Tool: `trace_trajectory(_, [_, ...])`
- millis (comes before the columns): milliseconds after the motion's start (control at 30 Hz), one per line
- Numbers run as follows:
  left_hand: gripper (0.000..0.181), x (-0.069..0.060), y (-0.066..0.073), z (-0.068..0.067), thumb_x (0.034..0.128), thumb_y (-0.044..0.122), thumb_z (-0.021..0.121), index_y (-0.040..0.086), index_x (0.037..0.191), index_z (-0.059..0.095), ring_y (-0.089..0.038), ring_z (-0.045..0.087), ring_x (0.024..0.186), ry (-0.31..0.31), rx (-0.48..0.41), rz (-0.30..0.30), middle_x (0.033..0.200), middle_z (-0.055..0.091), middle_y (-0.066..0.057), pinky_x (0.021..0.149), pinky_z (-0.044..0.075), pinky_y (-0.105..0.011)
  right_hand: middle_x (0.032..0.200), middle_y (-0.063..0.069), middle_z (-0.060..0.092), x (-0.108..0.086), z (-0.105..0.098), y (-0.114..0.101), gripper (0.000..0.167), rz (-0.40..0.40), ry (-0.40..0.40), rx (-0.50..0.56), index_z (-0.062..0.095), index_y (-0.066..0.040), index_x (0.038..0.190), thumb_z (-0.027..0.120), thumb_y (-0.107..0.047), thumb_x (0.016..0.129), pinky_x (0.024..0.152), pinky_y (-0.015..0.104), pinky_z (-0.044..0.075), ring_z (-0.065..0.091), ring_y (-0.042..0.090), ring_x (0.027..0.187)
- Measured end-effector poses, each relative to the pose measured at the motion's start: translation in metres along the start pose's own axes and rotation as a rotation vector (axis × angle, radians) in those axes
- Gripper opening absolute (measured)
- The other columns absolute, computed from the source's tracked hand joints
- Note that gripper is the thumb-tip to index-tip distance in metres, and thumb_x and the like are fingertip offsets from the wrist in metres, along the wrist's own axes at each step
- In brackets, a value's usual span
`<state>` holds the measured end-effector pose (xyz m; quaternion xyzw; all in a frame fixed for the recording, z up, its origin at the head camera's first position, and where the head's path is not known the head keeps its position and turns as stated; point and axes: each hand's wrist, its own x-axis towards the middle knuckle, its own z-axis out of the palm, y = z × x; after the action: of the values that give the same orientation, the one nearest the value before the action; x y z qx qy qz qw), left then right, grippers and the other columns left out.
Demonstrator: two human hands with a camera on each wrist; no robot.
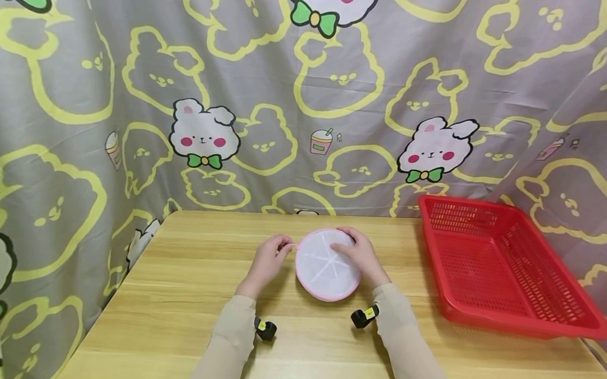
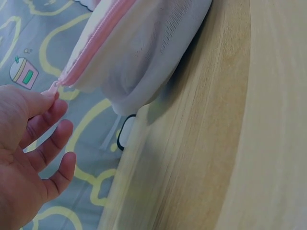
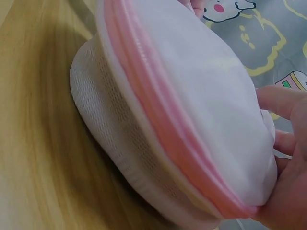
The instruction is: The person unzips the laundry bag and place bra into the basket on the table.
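A round white mesh laundry bag point(image 1: 324, 271) with a pink zipper point(image 3: 158, 112) around its rim stands on the table. Thin pale strips meet at the middle of its top in the head view. At the bag's left side my left hand point(image 1: 267, 262) pinches the small pink zipper pull point(image 2: 53, 87) between thumb and finger, its other fingers loosely bent. My right hand point(image 1: 360, 256) grips the bag's right side, thumb over the top and fingers around the edge. The inside of the bag is hidden.
A red plastic basket point(image 1: 450, 302) with slotted walls stands on the right of the wooden table point(image 1: 175, 322). A grey patterned curtain point(image 1: 268, 91) hangs along the table's back and sides. Both wrists carry small black cameras.
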<state>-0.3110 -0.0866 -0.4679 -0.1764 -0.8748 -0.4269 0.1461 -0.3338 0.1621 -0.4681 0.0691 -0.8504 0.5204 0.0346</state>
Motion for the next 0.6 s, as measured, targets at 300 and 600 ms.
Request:
trace_trajectory(300, [0.013, -0.0007, 0.0014, 0.0, 0.0972, 0.015, 0.059, 0.006, 0.097, 0.068, -0.016, 0.059, 0.085, -0.008, -0.002, 0.001, 0.092, 0.067, -0.007, 0.073, 0.05, -0.028, 0.14, 0.017, 0.054, -0.0053, -0.001, 0.0026, 0.056, 0.013, 0.009, -0.008, 0.055, -0.006, 0.135, 0.075, -0.022, 0.085, 0.113, 0.046, 0.035, 0.046, 0.033, 0.134])
trace_trajectory(600, [0.015, -0.0003, 0.0009, -0.0016, 0.0972, 0.017, 0.059, 0.004, 0.099, 0.068, -0.015, 0.058, 0.083, -0.013, -0.004, -0.009, 0.091, 0.066, -0.006, 0.072, 0.05, -0.028, 0.136, 0.017, 0.058, -0.0058, 0.0021, 0.0022, 0.052, 0.026, 0.046, 0.008, 0.058, -0.007, 0.131, 0.076, -0.022, 0.084, 0.11, 0.046, 0.039, 0.051, 0.032, 0.129])
